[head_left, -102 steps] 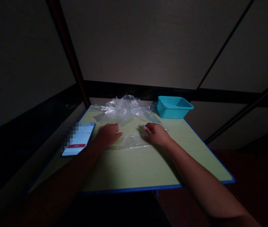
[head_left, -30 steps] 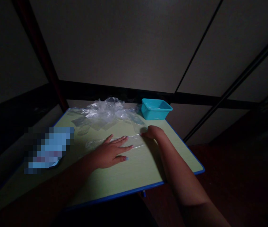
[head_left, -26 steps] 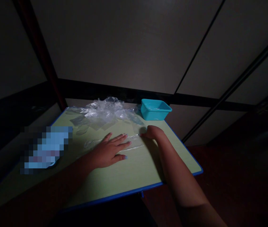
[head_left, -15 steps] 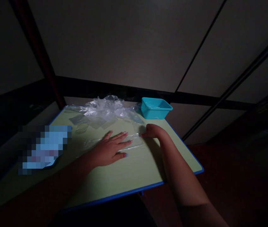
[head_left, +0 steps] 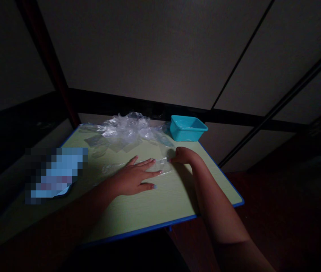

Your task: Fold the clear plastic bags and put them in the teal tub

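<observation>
My left hand (head_left: 134, 176) lies flat with its fingers spread, pressing on a clear plastic bag (head_left: 112, 168) on the light green table (head_left: 149, 207). At the right end of this bag is my right hand (head_left: 180, 155), its fingers curled in and one fingertip down at the plastic. Whether it pinches the bag is too small to tell. Behind both hands rests a crumpled pile of clear plastic bags (head_left: 129, 130), with some flatter ones along its front.
A turquoise plastic basket (head_left: 187, 134) stands at the back right of the table, beside the pile. To the left lies a blurred-out device with a bright blue screen (head_left: 61, 172). Blue edging (head_left: 149, 229) runs round the table, and dark panels rise behind it.
My left hand has slid slightly to the right over the plastic, fingers still spread. My right hand has hardly moved. The whole view has shifted a little.
</observation>
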Motion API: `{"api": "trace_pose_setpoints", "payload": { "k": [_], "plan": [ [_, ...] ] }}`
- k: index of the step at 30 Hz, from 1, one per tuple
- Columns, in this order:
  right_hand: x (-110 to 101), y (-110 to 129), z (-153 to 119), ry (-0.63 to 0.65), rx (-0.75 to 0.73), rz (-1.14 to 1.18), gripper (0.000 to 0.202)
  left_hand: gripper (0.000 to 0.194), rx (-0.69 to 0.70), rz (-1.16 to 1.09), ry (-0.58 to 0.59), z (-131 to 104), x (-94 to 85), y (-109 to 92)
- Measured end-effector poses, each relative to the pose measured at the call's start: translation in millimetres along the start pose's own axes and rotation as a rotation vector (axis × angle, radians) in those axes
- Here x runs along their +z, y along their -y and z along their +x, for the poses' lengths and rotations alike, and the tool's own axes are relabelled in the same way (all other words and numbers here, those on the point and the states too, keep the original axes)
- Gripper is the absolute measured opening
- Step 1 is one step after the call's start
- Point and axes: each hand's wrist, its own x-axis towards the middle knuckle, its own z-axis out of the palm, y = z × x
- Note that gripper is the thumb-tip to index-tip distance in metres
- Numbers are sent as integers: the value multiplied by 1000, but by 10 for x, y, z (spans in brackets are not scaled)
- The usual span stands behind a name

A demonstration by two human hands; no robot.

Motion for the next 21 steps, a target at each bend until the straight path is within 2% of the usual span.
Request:
{"api": "trace_pose_setpoints", "payload": {
  "k": [9, 14, 18, 21],
  "plan": [
    [-23, 6, -29, -5, 25, -10, 46, 52, 39, 3, 12, -8, 2, 24],
    [-14, -13, -19, -21, 19, -3, 40, 53, 35, 8, 22, -4, 1, 22],
    [4, 3, -4, -120, 25, -9, 33, 53, 48, -12, 13, 1, 13, 28],
    [28, 94, -35, -249, -84, 112, 25, 54, 56, -15, 15, 4, 16, 29]
  ]
}}
